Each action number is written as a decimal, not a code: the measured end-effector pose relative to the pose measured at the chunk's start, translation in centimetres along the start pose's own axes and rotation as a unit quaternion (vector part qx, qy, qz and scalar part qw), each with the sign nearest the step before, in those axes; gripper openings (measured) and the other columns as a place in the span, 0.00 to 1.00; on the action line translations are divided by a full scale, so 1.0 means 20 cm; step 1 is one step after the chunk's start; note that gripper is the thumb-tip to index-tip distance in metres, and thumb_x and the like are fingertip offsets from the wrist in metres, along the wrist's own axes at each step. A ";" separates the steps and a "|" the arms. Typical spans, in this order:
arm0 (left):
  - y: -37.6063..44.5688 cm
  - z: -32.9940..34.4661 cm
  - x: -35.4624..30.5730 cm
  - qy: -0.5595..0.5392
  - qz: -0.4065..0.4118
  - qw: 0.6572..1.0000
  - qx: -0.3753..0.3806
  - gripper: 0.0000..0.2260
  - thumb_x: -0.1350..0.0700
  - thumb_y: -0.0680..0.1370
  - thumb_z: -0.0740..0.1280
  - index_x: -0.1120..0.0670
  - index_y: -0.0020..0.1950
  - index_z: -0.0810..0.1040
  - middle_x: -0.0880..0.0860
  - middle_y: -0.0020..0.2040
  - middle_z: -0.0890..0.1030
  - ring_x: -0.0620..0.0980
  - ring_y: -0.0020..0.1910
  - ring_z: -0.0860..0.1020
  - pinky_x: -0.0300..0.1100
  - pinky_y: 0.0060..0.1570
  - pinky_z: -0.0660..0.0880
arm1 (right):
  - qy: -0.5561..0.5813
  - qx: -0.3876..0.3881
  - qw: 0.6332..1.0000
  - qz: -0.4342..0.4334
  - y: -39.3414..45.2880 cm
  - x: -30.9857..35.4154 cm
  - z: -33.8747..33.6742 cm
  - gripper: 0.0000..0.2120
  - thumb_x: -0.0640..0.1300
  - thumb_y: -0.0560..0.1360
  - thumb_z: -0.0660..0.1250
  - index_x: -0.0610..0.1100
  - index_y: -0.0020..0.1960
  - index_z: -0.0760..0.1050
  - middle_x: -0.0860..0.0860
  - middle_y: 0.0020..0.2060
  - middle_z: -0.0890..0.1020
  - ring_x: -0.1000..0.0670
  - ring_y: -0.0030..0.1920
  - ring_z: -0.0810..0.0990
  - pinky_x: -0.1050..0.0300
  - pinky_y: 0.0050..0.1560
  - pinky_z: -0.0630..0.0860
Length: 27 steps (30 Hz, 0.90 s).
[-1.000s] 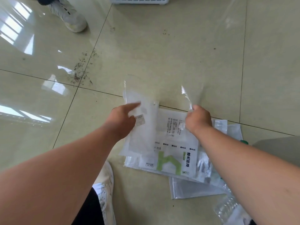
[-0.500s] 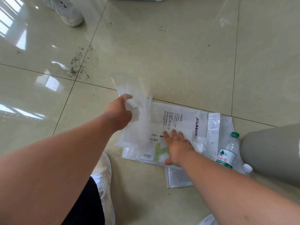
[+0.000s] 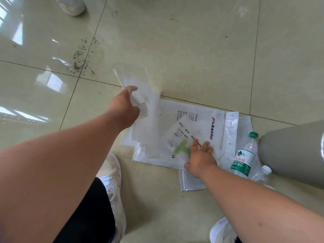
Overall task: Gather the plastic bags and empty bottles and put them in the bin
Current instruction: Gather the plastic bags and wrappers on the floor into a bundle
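Left hand (image 3: 125, 106) clutching frosted bag (image 3: 145, 109) at its far corner; right hand (image 3: 199, 157) fingers spread flat on printed bag (image 3: 198, 120); bottle (image 3: 244, 156) just right.

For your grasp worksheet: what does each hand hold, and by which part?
Left hand grips a clear bag at its upper left corner. Right hand lies open on the bag pile, holding nothing.

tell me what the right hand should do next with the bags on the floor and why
Probably curl the right hand's fingers to pinch the top bag with the green mark. That hand lies flat and open on the pile, gripping nothing, while the left hand already holds a clear bag lifted at the pile's far edge.
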<state>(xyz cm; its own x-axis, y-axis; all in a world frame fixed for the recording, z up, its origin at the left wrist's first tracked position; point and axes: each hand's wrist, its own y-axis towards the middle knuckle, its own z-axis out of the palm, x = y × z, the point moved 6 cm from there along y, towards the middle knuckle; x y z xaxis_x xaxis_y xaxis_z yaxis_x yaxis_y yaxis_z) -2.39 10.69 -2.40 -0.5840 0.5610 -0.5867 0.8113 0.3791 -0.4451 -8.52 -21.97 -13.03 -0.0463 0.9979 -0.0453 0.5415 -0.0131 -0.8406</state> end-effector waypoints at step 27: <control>-0.07 0.17 -0.07 -0.231 -0.064 0.953 0.187 0.30 0.50 0.70 0.79 0.48 0.71 0.75 0.55 0.58 0.89 0.57 0.55 0.89 0.56 0.55 0.86 | 0.306 -0.104 0.920 -0.223 -0.31 0.67 -0.56 0.17 0.44 0.83 0.59 0.51 0.69 0.76 0.47 0.56 0.85 0.43 0.60 0.81 0.85 0.42 0.59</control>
<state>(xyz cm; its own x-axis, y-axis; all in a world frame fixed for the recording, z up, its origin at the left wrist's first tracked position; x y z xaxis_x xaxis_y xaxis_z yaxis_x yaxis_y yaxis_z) -2.79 6.75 -3.27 -0.6973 0.1103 -0.7082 0.7166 0.0852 -0.6923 -3.07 -7.79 -2.46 0.1446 0.7507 0.6447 0.7345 0.3551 -0.5783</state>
